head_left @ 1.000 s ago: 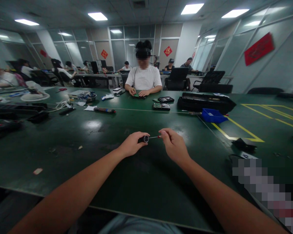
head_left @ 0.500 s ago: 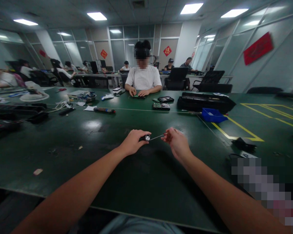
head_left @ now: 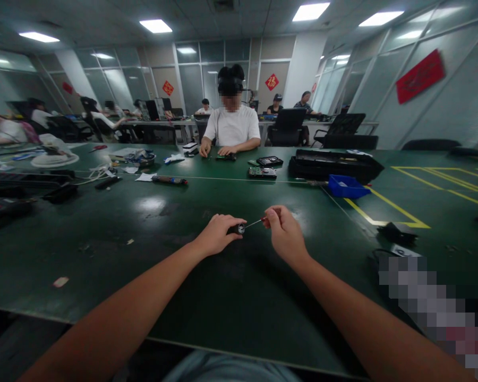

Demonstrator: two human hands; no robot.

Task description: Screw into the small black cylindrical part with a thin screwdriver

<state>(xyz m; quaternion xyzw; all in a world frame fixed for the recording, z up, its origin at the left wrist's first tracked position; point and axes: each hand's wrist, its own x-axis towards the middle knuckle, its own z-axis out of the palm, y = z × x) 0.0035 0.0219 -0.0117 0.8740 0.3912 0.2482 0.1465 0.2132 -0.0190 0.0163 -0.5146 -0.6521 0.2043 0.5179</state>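
My left hand [head_left: 215, 235] pinches a small round part [head_left: 241, 228] between thumb and fingers, its pale, ring-like end facing right. It has a dark body, and its exact kind I cannot make out. My right hand [head_left: 287, 233] is closed around the reddish handle of a thin screwdriver [head_left: 254, 223]. The metal shaft slants down to the left, its tip at or very near the end of the round part. Whether the tip touches is too small to tell. Both hands are above the green table [head_left: 207, 297].
Across the table a person [head_left: 233, 127] in a white shirt handles a green circuit board. Hard drives [head_left: 262, 173], a long black housing [head_left: 334, 165] and a blue tray [head_left: 348, 187] lie beyond my right hand. A dark pen-like tool [head_left: 169, 180] lies back left; a black piece [head_left: 397, 233] sits at right.
My right hand has turned, bringing its thumb into view, and the screwdriver's angle has shifted slightly. The round part has tilted a little in my left hand. Across the table, the person's hand has moved left.
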